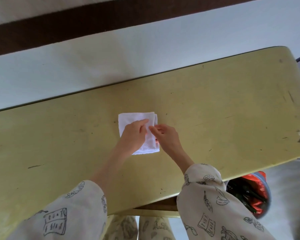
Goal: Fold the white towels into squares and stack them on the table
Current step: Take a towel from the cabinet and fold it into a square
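Both hands — left (pixel 134 135), right (pixel 166 135) — on folded towel (pixel 128 118).

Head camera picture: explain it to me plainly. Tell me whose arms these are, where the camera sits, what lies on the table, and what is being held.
There is no machine here. A person wears one wide camera on the head, looking forward and down, so the arms coming in from the bottom are their own. A folded white towel lies on the yellow table. The left hand rests on top of the towel, fingers fairly straight. The right hand is at the towel's right edge, and its fingertips seem to pinch the layers there. Both arms wear pale sleeves printed with small drawings. Under the table's right end is a red and black bag.
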The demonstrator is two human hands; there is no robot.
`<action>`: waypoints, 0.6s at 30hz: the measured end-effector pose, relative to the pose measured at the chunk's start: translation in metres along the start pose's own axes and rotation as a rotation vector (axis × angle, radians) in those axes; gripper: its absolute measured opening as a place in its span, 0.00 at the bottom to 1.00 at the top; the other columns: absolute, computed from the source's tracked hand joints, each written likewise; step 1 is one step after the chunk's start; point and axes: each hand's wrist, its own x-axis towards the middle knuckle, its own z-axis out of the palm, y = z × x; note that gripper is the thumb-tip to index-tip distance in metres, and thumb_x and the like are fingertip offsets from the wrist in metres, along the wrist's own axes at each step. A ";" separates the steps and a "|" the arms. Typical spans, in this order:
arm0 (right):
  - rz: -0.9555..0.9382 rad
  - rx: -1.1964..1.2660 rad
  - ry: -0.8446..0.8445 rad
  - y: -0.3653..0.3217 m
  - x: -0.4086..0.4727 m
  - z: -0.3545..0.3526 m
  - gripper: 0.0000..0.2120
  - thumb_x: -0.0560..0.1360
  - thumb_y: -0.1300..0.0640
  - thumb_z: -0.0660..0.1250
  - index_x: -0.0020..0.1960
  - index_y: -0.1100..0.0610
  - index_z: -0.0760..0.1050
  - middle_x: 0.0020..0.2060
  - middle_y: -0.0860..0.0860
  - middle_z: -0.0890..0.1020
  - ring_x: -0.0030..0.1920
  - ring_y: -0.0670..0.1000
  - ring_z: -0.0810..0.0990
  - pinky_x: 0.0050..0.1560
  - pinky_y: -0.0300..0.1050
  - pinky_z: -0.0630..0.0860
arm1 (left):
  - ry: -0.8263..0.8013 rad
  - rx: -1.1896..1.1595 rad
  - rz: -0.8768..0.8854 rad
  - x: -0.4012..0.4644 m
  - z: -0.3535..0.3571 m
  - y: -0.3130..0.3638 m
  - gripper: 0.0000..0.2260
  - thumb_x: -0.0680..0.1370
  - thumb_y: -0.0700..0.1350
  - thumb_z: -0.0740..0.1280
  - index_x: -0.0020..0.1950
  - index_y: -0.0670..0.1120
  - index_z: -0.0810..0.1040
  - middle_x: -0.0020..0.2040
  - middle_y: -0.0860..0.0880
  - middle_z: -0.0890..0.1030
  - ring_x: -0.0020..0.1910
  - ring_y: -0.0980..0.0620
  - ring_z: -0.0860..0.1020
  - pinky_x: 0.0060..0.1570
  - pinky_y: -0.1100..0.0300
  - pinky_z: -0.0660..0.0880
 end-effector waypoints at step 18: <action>-0.002 -0.079 0.119 -0.002 0.004 0.006 0.02 0.74 0.62 0.62 0.43 0.59 0.71 0.33 0.46 0.72 0.33 0.44 0.68 0.33 0.34 0.64 | 0.346 0.354 0.287 -0.050 0.012 -0.096 0.27 0.71 0.40 0.67 0.69 0.50 0.63 0.69 0.45 0.61 0.67 0.44 0.61 0.62 0.46 0.64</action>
